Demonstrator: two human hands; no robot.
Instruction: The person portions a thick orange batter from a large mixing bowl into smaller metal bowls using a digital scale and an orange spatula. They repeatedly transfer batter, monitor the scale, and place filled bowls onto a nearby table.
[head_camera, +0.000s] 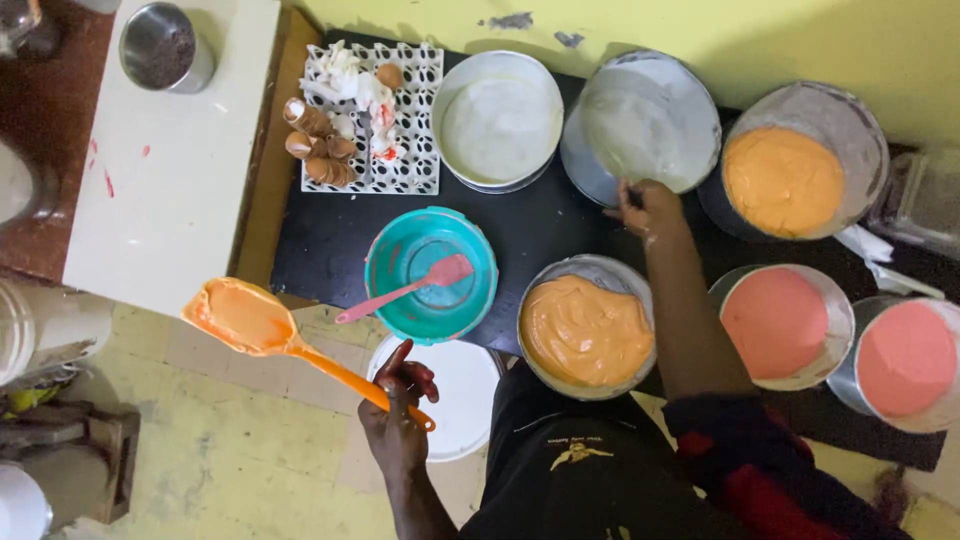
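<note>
My left hand (398, 420) grips the handle of an orange spatula (250, 320) smeared with orange batter, held out over the floor left of the black table (320, 245). My right hand (648, 208) reaches across the table and holds the rim of an empty greased round pan (640, 120), which is tilted. Just below that arm sits a round pan of orange batter (585, 330). A teal bowl (430, 275) with a pink spatula (405, 290) lying in it stands between my hands.
Another empty pan (500, 120) and an egg tray with broken shells (370, 120) sit at the back. At the right are a pan of orange batter (790, 180) and two pans of pink batter (780, 325) (905, 360). A white lid (460, 395) lies below the teal bowl.
</note>
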